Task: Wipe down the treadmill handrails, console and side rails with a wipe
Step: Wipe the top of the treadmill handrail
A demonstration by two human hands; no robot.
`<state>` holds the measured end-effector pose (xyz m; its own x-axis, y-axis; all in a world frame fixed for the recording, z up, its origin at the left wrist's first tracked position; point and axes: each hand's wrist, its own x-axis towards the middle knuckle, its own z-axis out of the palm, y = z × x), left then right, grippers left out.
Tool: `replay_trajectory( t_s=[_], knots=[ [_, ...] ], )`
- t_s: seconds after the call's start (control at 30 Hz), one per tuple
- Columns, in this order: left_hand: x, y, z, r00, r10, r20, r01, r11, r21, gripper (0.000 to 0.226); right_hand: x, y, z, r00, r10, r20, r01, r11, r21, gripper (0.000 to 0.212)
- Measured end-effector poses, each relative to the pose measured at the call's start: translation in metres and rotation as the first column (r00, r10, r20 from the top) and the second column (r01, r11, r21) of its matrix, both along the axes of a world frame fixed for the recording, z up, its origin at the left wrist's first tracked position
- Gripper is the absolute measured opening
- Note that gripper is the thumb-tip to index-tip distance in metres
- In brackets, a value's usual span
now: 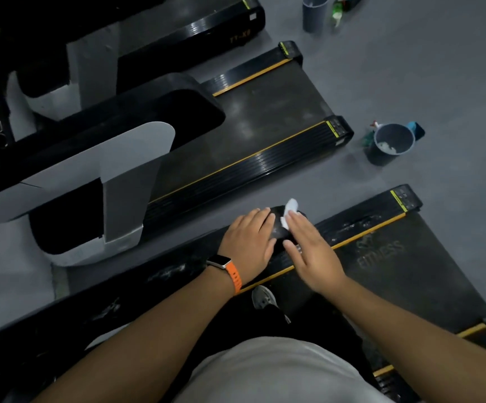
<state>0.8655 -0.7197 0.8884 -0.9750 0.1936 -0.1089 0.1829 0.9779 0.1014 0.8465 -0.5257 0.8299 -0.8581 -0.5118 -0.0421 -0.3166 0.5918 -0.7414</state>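
The black handrail (pixel 137 292) runs as a long bar from the lower left of the frame up to its rounded end near the centre, so its long axis goes diagonally toward the upper right. To its left there is an open strip of grey floor (pixel 410 68) between this machine and the neighbouring treadmill (pixel 265 112); to its right lies the dark belt (pixel 396 266) with a yellow line along the side rail (pixel 375 225).

The white wipe (pixel 289 210) sits on the rounded end of the handrail, partly under the fingertips of the right hand (pixel 314 251). This hand is flat and open, fingers stretched toward the upper left, pressing the wipe down rather than pinching it. The left hand (pixel 249 242) lies open too, palm down on the outer side of the handrail just beside the wipe, and it holds nothing. Its wrist carries a watch (pixel 225 266) with an orange strap. Both forearms reach up from the bottom edge.

A grey bucket (pixel 393 141) stands on the floor at the centre right, well apart from the hands; it seems to hold some white wipes, but the view is dim.
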Motion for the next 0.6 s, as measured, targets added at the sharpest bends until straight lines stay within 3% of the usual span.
replay_trajectory(
  t_s=[0.17,0.27,0.37,0.5,0.6],
  knots=[
    [0.0,0.0,-0.002,1.0,-0.001,-0.008,0.001,1.0,-0.001,0.055,0.023,0.009,-0.007,0.998,0.067,-0.001,-0.067,0.998,-0.01,0.074],
    [-0.001,0.001,-0.002,1.0,0.013,-0.016,-0.013,1.0,0.004,0.055,0.015,-0.005,-0.006,0.993,-0.019,0.116,0.03,0.995,-0.099,0.078],
    [-0.003,0.004,-0.003,0.999,0.026,-0.028,-0.025,0.999,0.035,0.053,-0.009,-0.02,-0.009,0.99,-0.016,0.137,0.04,0.984,-0.172,0.078],
    [-0.003,0.006,-0.004,0.999,0.034,-0.028,-0.033,0.998,0.05,0.052,-0.036,-0.023,-0.008,0.95,-0.046,0.31,0.11,0.976,-0.189,0.078],
    [-0.006,0.007,-0.005,0.999,0.031,-0.023,-0.03,0.999,0.044,0.05,-0.031,-0.013,-0.011,0.985,0.045,0.167,-0.011,0.979,-0.203,0.084]
  ],
)
